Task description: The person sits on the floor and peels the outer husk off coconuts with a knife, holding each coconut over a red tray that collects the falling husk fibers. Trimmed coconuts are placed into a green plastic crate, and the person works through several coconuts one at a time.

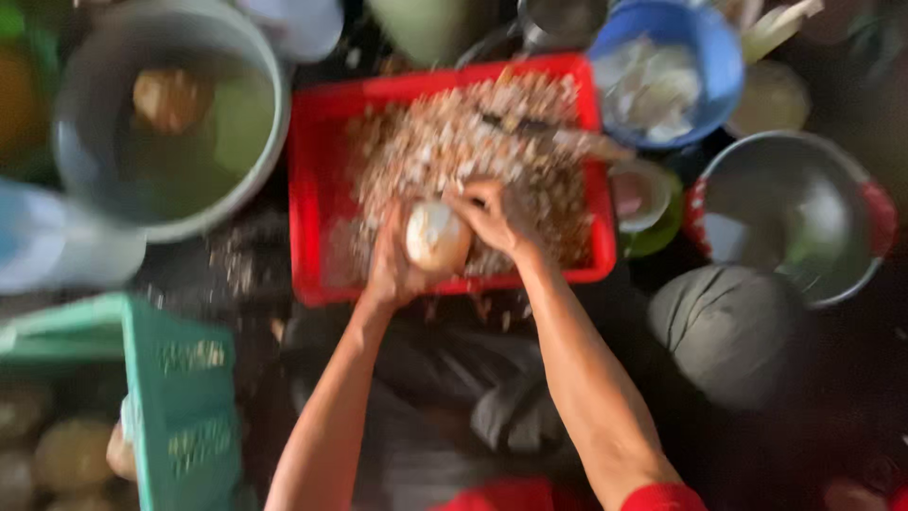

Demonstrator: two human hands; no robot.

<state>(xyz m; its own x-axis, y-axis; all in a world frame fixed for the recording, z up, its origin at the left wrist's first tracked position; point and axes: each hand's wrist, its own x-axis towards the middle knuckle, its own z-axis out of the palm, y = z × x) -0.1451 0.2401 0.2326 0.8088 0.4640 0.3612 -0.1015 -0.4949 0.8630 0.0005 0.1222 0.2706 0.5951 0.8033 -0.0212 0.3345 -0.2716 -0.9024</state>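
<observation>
We see both hands meet over the near edge of the red crate point(312, 189); between them sits a round, pale, peeled coconut point(438, 237) (the picture is blurry, so we judge its kind from the shape and the brown bits). The left hand point(392, 265) cups it from below and from the side, fingers curled snug round it; the right hand point(492, 220) sits at the top right of it, fingers bent and pressed on its skin; we cannot tell if this hand also holds a small tool. The crate is full of brown and white husk scraps point(473, 142). To do this well, we think the cupping hand should hold the nut firm and turn it little by little; the scraps should drop into the crate, not on the lap. A grey bowl of water point(170, 114) with another nut in it stands to the left; a blue bowl point(662, 76) and a steel bowl point(794, 213) stand to the right; a green crate point(180, 397) is near the left elbow.
</observation>
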